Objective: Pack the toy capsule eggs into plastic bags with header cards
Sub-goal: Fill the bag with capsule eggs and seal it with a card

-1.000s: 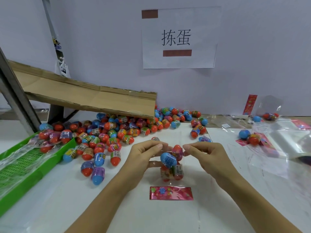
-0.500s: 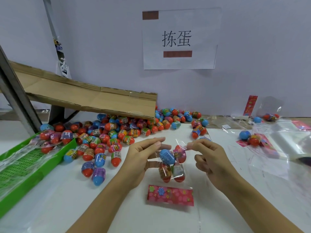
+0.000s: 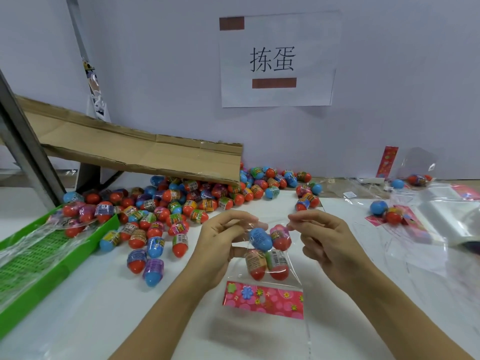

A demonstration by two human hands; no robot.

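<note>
Four capsule eggs (image 3: pixel 268 252) sit inside one clear bag (image 3: pixel 291 271) with its header card (image 3: pixel 263 300) hanging below, held above the bench (image 3: pixel 109 315). Left hand (image 3: pixel 220 245) and right hand (image 3: pixel 327 240) fingers pinch its mouth, apparently unsealed. The egg pile (image 3: pixel 166 211) remains unpacked.

Bag (image 3: pixel 291 255): thin clear plastic film, glossy, creased where it is pinched at the mouth by the left hand (image 3: pixel 223 242) and the right hand (image 3: pixel 324 240).
Header card (image 3: pixel 263 300): shiny pink printed foil or coated paper, which one cannot be told.
Capsule eggs (image 3: pixel 166 211): smooth hard plastic in red and blue, banded with glossy printed wrap.
Chute (image 3: pixel 135 154): plain brown corrugated cardboard, matt, with rough torn edges.
Tray (image 3: pixel 52 266): green moulded plastic, a grid pattern seen on its floor.
Table (image 3: pixel 104 320): white, smooth, matt.
Wall sign (image 3: pixel 278 61): white matt paper, fixed with brown tape.
Post (image 3: pixel 26 152): grey, dull metal.
</note>
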